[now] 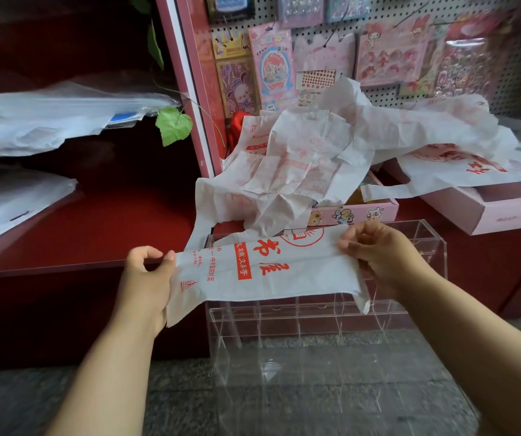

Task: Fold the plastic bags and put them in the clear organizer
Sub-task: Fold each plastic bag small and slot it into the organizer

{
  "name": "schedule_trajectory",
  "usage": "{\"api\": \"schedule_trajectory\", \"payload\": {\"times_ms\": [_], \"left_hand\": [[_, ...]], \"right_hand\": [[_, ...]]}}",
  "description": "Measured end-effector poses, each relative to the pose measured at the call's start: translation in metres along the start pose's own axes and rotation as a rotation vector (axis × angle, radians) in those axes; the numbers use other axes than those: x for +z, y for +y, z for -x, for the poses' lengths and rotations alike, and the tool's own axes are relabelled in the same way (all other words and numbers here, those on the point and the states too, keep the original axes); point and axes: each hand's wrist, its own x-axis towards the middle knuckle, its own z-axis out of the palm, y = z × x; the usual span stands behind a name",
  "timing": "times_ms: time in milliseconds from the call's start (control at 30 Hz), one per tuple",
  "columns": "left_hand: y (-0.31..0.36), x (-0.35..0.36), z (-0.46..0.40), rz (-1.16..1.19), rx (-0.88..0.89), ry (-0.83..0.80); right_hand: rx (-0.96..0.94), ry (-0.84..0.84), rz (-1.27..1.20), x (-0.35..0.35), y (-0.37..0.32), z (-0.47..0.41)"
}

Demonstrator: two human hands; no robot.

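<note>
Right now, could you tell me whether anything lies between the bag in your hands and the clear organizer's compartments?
Nothing visible does. The left hand and right hand stretch the white bag with red print directly above the clear organizer, whose visible compartments look empty. The pile of unfolded bags lies behind it.

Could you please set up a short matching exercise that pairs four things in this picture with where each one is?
Things:
1. printed plastic bag
2. clear organizer
3. heap of crumpled bags
4. green leaf

Places:
A. piled on the pink boxes below the pegboard
B. hanging beside the pink frame, left of the pegboard
C. stretched between the left hand and the right hand
D. standing on the floor under the held bag

Pairs: 1-C, 2-D, 3-A, 4-B
</note>
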Motion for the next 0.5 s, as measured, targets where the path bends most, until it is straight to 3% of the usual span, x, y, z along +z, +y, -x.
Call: {"api": "schedule_trajectory", "payload": {"times_ms": [167, 267, 500], "left_hand": [[0.010, -0.001, 0.010, 0.182, -0.178, -0.221], [0.014, 0.000, 0.015, 0.173, -0.199, -0.344], [0.011, -0.008, 0.011, 0.079, -0.111, -0.356]], "right_hand": [[0.036, 0.068, 0.003, -0.001, 0.002, -0.002], [0.023, 0.065, 0.028, -0.001, 0.002, -0.002], [0.125, -0.230, 0.000, -0.012, -0.005, -0.003]]}}
